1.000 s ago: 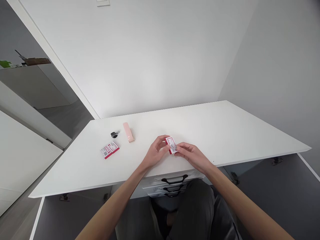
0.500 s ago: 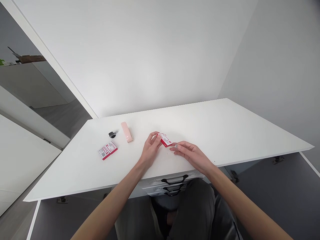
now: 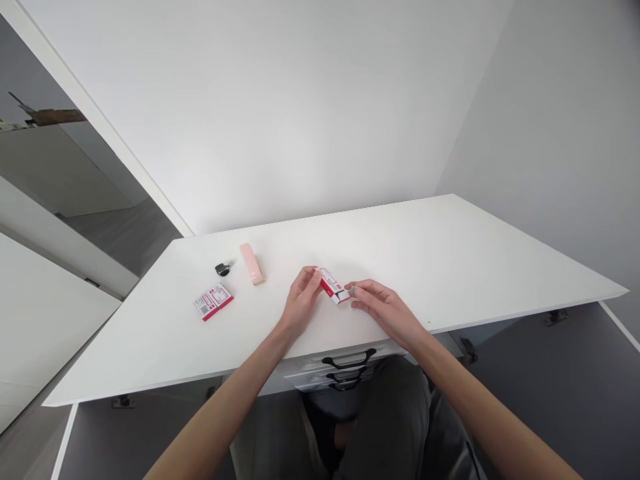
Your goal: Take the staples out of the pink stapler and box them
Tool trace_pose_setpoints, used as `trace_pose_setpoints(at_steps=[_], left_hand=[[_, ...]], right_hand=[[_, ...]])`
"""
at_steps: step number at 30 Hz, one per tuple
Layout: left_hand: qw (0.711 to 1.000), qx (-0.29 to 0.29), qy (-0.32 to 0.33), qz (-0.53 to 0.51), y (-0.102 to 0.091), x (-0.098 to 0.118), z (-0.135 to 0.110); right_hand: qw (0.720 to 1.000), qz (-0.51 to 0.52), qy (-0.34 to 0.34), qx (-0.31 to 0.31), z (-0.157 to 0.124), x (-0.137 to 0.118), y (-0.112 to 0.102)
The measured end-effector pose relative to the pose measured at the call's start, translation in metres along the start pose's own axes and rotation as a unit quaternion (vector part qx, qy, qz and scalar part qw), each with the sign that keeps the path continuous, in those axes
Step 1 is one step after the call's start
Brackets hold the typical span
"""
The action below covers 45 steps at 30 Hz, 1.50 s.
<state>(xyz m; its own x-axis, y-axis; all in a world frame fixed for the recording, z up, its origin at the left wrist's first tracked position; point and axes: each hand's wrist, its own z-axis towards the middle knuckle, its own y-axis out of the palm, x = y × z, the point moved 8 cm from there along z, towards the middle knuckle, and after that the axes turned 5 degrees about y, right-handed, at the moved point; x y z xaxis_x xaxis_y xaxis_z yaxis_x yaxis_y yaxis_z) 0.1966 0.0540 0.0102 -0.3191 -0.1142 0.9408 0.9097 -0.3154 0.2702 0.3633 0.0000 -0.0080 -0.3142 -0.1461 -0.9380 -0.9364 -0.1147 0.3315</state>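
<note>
Left hand (image 3: pixel 301 301) pinches rectangular cardboard box (image 3: pixel 331 285); right hand (image 3: pixel 383 308) at end.

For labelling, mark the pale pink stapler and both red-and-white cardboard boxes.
Pale pink stapler (image 3: pixel 251 263): head view, top face.
Red-and-white cardboard box lying alone (image 3: pixel 213 301): head view, printed top.
Red-and-white cardboard box being held (image 3: pixel 331 284): head view, printed face.

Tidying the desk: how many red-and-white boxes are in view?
2. One red-and-white box in the left hand, mid-table; a second box lies left on the table. None seems hidden.
</note>
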Motion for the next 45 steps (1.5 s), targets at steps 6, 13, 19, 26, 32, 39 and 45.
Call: trace_pose_setpoints(at_steps=[6,13,19,26,32,39,45], left_hand=[[0.999,-0.019,0.014,0.048,0.001,0.001,-0.001],[0.994,-0.056,0.019,0.097,0.005,0.004,-0.003],[0.994,-0.047,0.021,0.096,0.004,0.005,-0.003],[0.998,-0.010,0.031,0.053,-0.002,0.005,-0.001],[1.000,-0.004,0.014,0.012,-0.001,0.003,-0.001],[1.000,-0.007,-0.017,-0.011,0.003,0.000,-0.001],[0.999,-0.011,-0.033,-0.025,0.005,-0.002,-0.001]], right_hand=[[1.000,-0.014,-0.016,0.000,0.000,0.001,-0.001],[0.996,-0.073,-0.044,0.025,-0.002,-0.002,0.001],[0.992,-0.113,-0.048,0.023,-0.005,-0.008,0.007],[0.990,-0.134,-0.051,0.014,-0.007,-0.010,0.009],[0.991,-0.124,-0.050,0.015,-0.006,-0.009,0.009],[0.993,-0.109,-0.043,0.009,-0.004,-0.006,0.007],[0.995,-0.091,-0.030,-0.014,-0.003,-0.004,0.009]])
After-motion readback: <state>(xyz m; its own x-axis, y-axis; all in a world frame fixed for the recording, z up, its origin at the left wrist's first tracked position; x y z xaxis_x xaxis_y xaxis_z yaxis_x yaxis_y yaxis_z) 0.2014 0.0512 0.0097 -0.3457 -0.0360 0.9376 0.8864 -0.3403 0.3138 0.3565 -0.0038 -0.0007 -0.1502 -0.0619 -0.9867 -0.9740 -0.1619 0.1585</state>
